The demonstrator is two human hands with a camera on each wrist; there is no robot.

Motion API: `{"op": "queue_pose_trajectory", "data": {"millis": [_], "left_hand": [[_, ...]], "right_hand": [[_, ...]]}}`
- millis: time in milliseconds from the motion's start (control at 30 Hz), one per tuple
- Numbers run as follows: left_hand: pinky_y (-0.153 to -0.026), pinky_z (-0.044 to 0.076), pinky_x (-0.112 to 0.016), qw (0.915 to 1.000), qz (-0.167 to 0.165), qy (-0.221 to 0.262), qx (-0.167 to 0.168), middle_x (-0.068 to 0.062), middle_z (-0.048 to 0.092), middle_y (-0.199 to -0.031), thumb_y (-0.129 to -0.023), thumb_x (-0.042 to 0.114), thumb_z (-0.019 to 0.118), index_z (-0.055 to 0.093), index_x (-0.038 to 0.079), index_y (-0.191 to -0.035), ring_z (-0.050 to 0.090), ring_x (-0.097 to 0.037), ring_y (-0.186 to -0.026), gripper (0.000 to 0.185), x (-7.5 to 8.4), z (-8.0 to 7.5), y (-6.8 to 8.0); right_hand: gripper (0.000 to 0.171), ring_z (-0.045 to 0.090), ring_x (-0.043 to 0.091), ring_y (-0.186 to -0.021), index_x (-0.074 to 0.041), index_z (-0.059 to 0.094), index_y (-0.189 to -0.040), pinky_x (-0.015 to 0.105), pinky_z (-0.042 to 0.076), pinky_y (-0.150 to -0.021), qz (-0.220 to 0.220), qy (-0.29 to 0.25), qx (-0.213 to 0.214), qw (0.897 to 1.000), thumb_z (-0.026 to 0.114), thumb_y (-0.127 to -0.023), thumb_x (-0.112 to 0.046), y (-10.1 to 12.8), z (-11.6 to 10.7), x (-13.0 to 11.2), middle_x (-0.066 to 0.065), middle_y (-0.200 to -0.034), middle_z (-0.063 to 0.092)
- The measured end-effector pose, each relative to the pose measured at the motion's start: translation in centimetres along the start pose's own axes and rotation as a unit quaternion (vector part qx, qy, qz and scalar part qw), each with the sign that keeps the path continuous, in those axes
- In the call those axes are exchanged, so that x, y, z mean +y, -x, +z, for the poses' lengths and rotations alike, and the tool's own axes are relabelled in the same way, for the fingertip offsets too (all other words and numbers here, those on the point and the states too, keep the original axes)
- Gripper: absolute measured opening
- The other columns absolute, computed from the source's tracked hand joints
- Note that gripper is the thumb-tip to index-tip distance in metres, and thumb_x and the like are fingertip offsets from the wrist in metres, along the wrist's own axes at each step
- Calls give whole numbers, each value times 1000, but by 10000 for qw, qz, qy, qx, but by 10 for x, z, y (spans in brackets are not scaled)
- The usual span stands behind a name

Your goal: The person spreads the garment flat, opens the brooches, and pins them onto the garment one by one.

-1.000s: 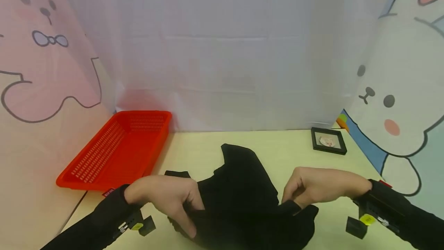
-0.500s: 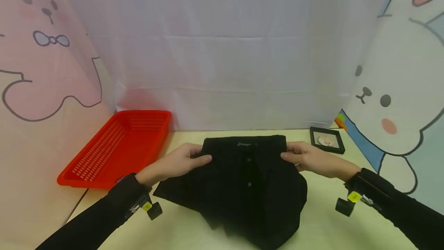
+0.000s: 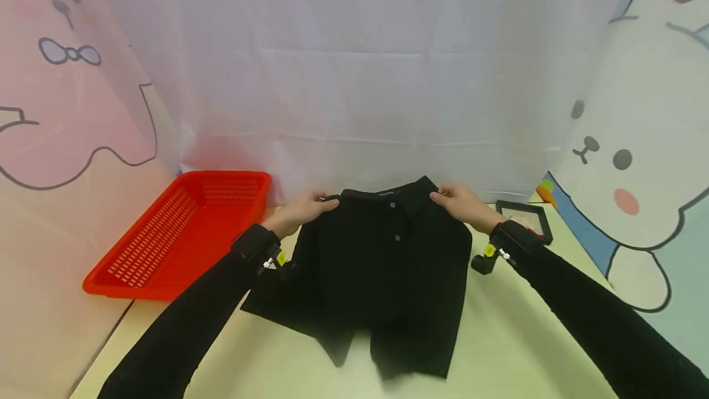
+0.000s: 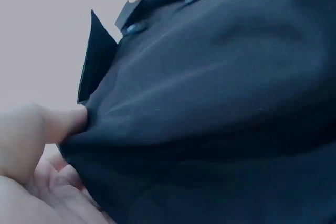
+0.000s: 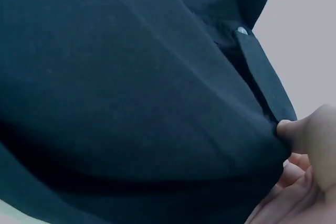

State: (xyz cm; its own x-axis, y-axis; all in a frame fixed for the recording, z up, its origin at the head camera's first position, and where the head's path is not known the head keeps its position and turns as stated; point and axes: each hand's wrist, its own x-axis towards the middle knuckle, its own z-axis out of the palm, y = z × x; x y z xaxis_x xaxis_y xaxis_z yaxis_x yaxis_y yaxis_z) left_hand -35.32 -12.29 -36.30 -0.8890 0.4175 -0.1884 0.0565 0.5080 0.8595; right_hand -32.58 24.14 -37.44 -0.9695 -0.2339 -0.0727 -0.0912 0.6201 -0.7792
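The landmark is the black collared button-front shirt (image 3: pixel 382 263), held up over the middle of the pale yellow-green tabletop (image 3: pixel 526 337).

Far left of the shirt, a red perforated plastic basket (image 3: pixel 177 233) sits at the table's left edge, its long axis running from near-left to far-right. Nothing shows inside it. A pink cartoon-rabbit wall panel (image 3: pixel 72 109) stands behind and left of the basket.

Just left of the shirt's collar, the left hand (image 3: pixel 301 209) pinches the left shoulder seam; the left wrist view shows the thumb (image 4: pixel 47 127) pressed against the fabric with fingers curled beneath it. A black sleeve with a wrist-mounted camera unit (image 3: pixel 260 248) crosses in front of the shirt's left sleeve.

The shirt hangs from both shoulder points with the collar uppermost and farthest from the person, and the hem lowest and nearest. Its long axis runs from collar to hem. The button placket faces the person; two buttons are visible. The lower part rests on the tabletop.

Just right of the collar, the right hand (image 3: pixel 460 203) grips the right shoulder; the right wrist view shows the thumb (image 5: pixel 307 132) on top of the fabric.

Right of the shirt, a small black square picture frame (image 3: pixel 526 211) lies flat, partly hidden by the right wrist. A white cartoon-rabbit wall panel (image 3: pixel 637 140) stands beyond it.
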Motion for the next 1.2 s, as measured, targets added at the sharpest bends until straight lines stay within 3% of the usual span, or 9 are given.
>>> {"op": "queue_pose_trajectory", "data": {"millis": [167,400,467,600,700,900,1033,1133,1200], "left_hand": [[-87,50,-38,9974,4,-665,278,-12,62,-112,-93,24,64,68,5,-107,58,-27,-98,24,-20,4,-25],[-73,50,-36,9729,277,-2035,1063,-15,65,-104,-89,21,69,69,2,-102,60,-27,-84,23,-36,7,-43],[-78,51,-39,9679,193,-2310,968,-16,66,-106,-87,19,71,68,0,-103,62,-29,-90,24,-38,8,-45],[-88,51,-43,9573,-263,-2877,116,-19,64,-118,-86,22,72,67,-1,-112,61,-35,-106,35,-44,13,-45],[-88,51,-44,9583,-726,-2738,-389,-19,62,-125,-89,34,69,67,-1,-116,60,-35,-109,44,-51,16,-46],[-89,50,-45,9801,-899,-1748,-274,-19,60,-122,-92,42,62,71,-1,-103,60,-34,-105,45,-60,26,-55],[-57,41,-29,9795,-786,-1830,-316,-4,53,-64,-90,27,68,59,9,-57,44,-16,-54,39,-59,39,-62],[-50,29,-28,9782,-432,-2030,96,2,33,-50,-89,20,69,42,13,-49,25,-12,-46,49,-54,40,-63],[-54,37,-28,9771,-125,-2021,655,-1,47,-59,-89,19,69,53,10,-59,41,-15,-52,35,-52,37,-64]], "right_hand": [[32,36,19,-59,-8,41,-74,32,32,-60,-87,838,213,9962,47,-102,-20,-25,10,13,2,-65,34],[26,38,21,-64,-4,40,-77,33,32,-63,-115,1560,349,9871,46,-101,-11,-51,26,20,7,-71,37],[27,37,19,-63,-4,41,-75,31,32,-61,3,1755,254,9842,48,-100,-10,-53,29,22,6,-70,37],[37,34,14,-54,-9,43,-62,28,32,-54,504,2123,-387,9751,54,-97,-14,-52,31,29,-1,-59,34],[41,34,13,-51,-11,50,-59,28,32,-53,932,2200,-889,9669,56,-97,-24,-49,32,35,-3,-55,34],[44,47,20,-64,-1,63,-74,34,43,-64,1224,1626,-672,9768,53,-98,-37,-46,37,38,7,-69,51],[43,35,14,-55,-11,44,-58,30,35,-58,1153,1622,-805,9767,62,-94,-28,-51,43,38,-2,-59,32],[39,33,14,-57,-11,37,-65,29,31,-58,841,1426,-612,9843,63,-93,-19,-54,43,35,-1,-63,30],[37,35,16,-61,-10,34,-69,30,31,-59,660,1247,-238,9897,62,-93,-15,-56,41,34,1,-68,31]]}}
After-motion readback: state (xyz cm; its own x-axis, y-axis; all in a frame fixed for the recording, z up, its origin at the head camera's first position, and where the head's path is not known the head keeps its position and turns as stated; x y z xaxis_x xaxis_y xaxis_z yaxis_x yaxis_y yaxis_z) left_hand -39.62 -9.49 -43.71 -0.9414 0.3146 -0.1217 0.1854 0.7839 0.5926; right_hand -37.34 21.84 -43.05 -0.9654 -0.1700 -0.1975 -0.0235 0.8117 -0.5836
